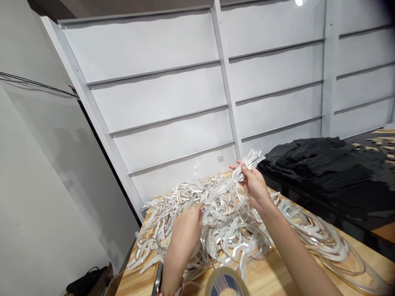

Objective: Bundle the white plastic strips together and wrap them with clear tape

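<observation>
While the right hand [254,186] lifts a bundle of clear curved plastic strips [235,177] above the far part of the bench [271,276], I read its fingers as clamped around the far end of that bundle, with the strips fanning out beyond the grip. The left hand [185,230] sits lower and nearer, its fingers closed on the near end of the same bundle just above the loose pile [216,222]; from this view I cannot tell how firmly they pinch. My judgement on progress: only one small bundle is gathered and aligned, while the bulk of the white and clear strips lies unsorted across the middle of the bench, so most of the work remains. A second spread of clear curved pieces [321,236] runs along the right side of the bench, touching the main pile. A roll of tape [227,283] stands at the near edge, just beside the left forearm, and a dark slim object [157,278] lies at the near left edge; I cannot identify it. To the right, on a separate dark surface, sits a stack of black sheets [321,164], well apart from both hands. White slatted wall panels [173,94] rise behind the bench. Tangled strips under the bundle may snag it.
</observation>
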The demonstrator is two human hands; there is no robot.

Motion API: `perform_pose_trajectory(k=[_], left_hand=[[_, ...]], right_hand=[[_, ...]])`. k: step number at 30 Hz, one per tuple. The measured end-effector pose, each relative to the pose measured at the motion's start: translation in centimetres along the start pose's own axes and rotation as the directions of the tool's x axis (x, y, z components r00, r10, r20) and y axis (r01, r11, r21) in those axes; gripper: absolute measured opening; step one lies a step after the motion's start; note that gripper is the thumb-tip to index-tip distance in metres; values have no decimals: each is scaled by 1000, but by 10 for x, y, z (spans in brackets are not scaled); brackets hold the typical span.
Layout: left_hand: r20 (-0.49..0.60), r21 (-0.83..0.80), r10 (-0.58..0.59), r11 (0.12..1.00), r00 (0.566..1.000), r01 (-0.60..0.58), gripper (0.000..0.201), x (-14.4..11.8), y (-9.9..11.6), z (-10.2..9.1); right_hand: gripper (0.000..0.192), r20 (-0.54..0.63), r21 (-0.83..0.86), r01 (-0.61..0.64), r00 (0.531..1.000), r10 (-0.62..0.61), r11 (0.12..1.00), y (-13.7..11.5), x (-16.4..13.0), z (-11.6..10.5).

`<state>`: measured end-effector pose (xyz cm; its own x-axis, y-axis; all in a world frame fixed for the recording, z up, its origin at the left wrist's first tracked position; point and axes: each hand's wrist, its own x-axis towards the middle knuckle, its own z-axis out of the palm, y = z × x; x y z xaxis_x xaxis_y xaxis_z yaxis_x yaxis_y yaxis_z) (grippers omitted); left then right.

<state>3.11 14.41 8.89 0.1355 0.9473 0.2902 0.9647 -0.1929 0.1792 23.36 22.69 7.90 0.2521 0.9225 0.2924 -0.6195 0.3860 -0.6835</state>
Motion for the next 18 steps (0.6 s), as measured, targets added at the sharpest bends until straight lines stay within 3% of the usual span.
perform_pose_trajectory(k=[2, 4, 6, 8, 11, 15, 18], left_hand=[[6, 15, 14, 1000, 1000, -14, 35, 11, -7, 10], [-81, -16, 22, 1000, 996, -23, 37, 20, -12, 18], [-191, -100, -13, 995, 982, -6, 39, 24, -11, 20], [-214, -268, -47, 963, 976, -12, 43, 24, -7, 18], [-70, -505, 6, 862, 998, -40, 48, 19, 3, 19], [47, -513, 5, 858, 999, 20, 45, 19, 6, 29], [215, -657, 45, 746, 976, 110, 50, 22, 2, 29]], right_hand=[[46, -12, -47, -15, 1000, 15, 999, -1, 1, -2], [49, 24, -125, -58, 998, 61, 990, -1, -1, -1], [48, 97, -223, -82, 990, 106, 971, 0, -7, 3], [43, 171, -284, -86, 975, 138, 955, 3, -14, 12], [40, 243, -297, -110, 952, 187, 948, 13, -26, 28], [43, 317, -309, -152, 914, 252, 939, 28, -40, 43], [37, 452, -368, -188, 820, 352, 911, 29, -44, 41]])
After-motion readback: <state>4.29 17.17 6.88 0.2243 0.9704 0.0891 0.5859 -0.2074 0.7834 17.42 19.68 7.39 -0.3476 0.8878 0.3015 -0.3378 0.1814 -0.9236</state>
